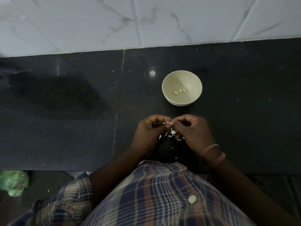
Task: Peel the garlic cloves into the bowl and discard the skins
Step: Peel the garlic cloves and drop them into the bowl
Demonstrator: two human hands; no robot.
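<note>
Counter [65, 111] was dark polished stone; wall tiles [81, 22] at 12 o'clock glossy marble-look; bowl [167, 97] matt; shirt [154, 193] woven plaid cloth.

No text, label, brand, number or sign could be read anywhere: not on the bowl [182, 95], the table [65, 111], the wall tiles [81, 22] or the shirt [154, 193].

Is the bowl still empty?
No, the bowl already has three peeled garlic cloves lying at its bottom.
</note>
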